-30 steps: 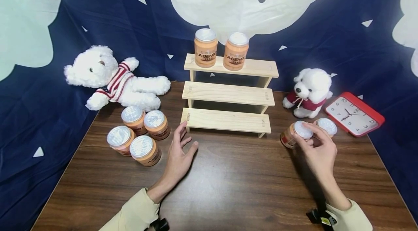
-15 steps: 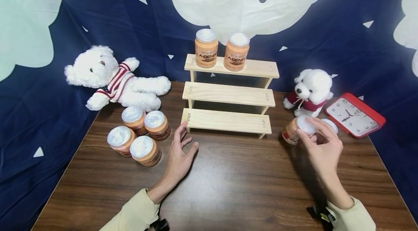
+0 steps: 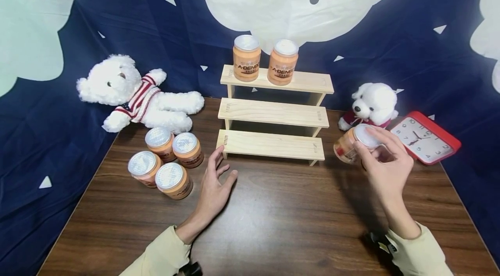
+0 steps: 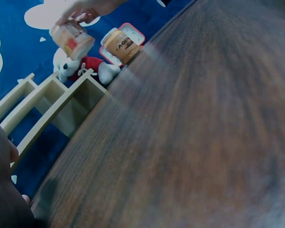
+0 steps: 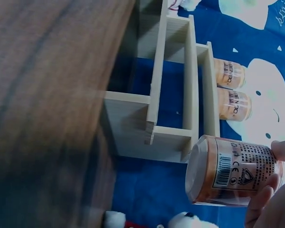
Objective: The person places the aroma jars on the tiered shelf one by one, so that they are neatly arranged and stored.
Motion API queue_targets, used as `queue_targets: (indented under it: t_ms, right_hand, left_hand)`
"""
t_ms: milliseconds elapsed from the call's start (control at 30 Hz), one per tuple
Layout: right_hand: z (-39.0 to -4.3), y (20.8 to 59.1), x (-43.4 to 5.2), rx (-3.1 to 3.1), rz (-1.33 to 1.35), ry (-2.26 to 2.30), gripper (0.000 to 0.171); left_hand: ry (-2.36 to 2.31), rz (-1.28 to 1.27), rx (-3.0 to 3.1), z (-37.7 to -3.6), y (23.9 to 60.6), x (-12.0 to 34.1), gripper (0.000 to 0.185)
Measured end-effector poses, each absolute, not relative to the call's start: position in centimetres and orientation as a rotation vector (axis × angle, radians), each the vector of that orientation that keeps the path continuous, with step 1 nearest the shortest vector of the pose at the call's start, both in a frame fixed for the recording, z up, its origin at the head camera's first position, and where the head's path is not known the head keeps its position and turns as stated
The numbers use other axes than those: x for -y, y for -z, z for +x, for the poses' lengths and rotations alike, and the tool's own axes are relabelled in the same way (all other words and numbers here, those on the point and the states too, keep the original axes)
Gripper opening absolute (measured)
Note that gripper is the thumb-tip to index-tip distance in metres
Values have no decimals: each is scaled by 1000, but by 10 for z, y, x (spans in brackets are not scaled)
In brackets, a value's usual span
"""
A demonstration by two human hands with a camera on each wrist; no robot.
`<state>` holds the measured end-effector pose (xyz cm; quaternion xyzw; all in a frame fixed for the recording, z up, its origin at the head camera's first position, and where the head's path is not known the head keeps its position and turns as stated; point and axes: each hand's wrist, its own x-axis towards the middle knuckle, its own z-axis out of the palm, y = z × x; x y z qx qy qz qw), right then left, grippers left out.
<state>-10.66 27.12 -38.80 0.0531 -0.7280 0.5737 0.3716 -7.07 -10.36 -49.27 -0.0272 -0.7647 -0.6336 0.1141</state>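
Observation:
My right hand (image 3: 366, 140) grips an orange jar (image 3: 347, 147) by its silver lid and holds it tilted above the table, right of the wooden three-step shelf (image 3: 273, 113). The right wrist view shows this jar (image 5: 232, 171) on its side between my fingers (image 5: 268, 202), with the shelf (image 5: 190, 85) beyond it. A second jar (image 4: 123, 45) stands on the table before the clock; in the head view my hand hides it. Two jars (image 3: 246, 58) (image 3: 283, 62) stand on the top step. My left hand (image 3: 224, 165) rests open on the table by the bottom step.
Several more jars (image 3: 164, 161) stand in a cluster at the left of the brown table (image 3: 281, 215). A white teddy bear (image 3: 133, 96) lies behind them. A small white plush dog (image 3: 373, 102) and a red clock (image 3: 423, 137) are at the right. Blue cloth hangs behind.
My right hand has lifted its jar off the table, up and slightly back, tilting it. The left hand has stayed where it was.

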Motion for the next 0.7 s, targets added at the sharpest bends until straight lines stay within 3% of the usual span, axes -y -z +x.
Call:
queue_targets:
  t_ms: [700]
  right_hand:
    - [-148,343,-243,1906,267,-1410,40]
  left_hand:
    - [1854,-93,2236,-72,494,104,76]
